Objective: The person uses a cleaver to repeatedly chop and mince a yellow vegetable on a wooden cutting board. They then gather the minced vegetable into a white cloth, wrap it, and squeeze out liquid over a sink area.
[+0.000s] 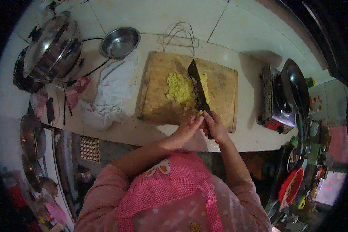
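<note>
A wooden cutting board (159, 65) lies on the counter in front of me. Finely chopped yellow food (178, 87) is heaped on its middle, with more of it on the far side of a dark-bladed cleaver (199, 84). My right hand (216, 127) is closed around the cleaver's handle, near the board's front edge. The blade points away from me and slants slightly left, and bits of the food cling beside it. My left hand (191, 124) is at the handle end of the blade, its fingertips close to a small yellow piece; whether they pinch it is unclear.
Left of the board are a crumpled white cloth (111, 84), a steel bowl (120, 43) and a large lidded steel pot (50, 49). A wire rack (179, 37) stands behind the board. To the right, a black wok (295, 84) stands tilted by a portable gas stove (274, 104).
</note>
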Available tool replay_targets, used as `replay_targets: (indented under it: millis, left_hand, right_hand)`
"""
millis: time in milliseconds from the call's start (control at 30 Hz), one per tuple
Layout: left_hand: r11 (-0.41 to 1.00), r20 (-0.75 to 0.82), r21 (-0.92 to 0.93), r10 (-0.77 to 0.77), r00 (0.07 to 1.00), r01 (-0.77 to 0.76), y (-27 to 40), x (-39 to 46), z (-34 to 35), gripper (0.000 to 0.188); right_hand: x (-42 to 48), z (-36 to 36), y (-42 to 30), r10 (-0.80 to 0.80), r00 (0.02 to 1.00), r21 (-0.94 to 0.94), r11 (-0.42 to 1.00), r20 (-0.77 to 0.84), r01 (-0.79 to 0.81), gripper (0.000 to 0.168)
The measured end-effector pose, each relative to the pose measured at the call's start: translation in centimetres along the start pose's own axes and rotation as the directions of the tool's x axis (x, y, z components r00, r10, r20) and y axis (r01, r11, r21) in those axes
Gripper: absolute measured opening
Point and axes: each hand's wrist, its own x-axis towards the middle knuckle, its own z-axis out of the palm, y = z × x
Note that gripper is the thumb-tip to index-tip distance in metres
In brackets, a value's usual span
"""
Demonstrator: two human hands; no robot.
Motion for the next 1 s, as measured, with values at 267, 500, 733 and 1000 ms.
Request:
replay_targets:
  millis: [267,500,733,1000]
  left_hand:
    - [0.993,-0.169,-0.038,0.101,0.98,-0.109,-3.0,4.9,2.7,0.047]
    - [0.96,-0.241,0.199,0.243,0.94,-0.197,-3.9,5.4,3.0,0.048]
    - [0.907,-0.216,0.345,0.327,0.92,-0.242,-1.7,5.0,5.1,0.051]
    - [0.994,-0.236,0.104,0.051,0.97,-0.027,0.6,5.5,6.8,0.062]
  right_hand:
    - [2.9,-0.5,3.8,-0.248,0.967,-0.178,0.951,0.049,0.253,0.029]
    - [2.6,-0.3,2.4,-0.362,0.929,-0.127,0.921,0.076,0.369,0.032]
    - [1.1,-2.2,0.1,-0.266,0.961,-0.147,0.95,0.079,0.275,0.032]
    - [1.8,-3.3,0.0,-0.007,0.999,-0.094,0.996,0.036,0.01,0.035]
